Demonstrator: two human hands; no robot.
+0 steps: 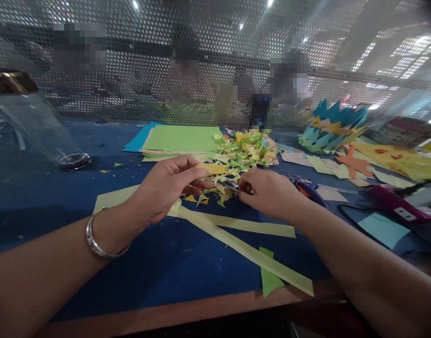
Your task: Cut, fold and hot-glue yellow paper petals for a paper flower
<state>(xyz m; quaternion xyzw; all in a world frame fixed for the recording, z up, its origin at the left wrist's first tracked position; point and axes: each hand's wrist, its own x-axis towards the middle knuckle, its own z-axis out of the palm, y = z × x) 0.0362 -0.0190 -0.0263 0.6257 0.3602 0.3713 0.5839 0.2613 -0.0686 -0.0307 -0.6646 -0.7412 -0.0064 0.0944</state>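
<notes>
My left hand [169, 185], a silver bangle on its wrist, pinches a small yellow-orange paper piece [215, 168] between thumb and fingers. To its right, my right hand [268, 191] is closed with curled fingers low over the paper scraps. A small greyish, shiny thing [231, 186] shows by its fingertips; I cannot tell what it is or whether it is gripped. Behind both hands lies a heap of green, yellow and orange paper cuttings [250, 149]. Pale yellow paper strips [250, 251] stretch across the blue table below the hands, one over a green paper piece [270, 277].
Stacked green sheets [183, 137] lie behind my left hand. At the left stands a glass bottle [42, 124]. On the right are a blue-and-yellow paper crown [333, 126], a purple power strip [395, 206] with cables, and a light blue sheet [382, 230]. A perforated metal screen [215, 89] closes the back.
</notes>
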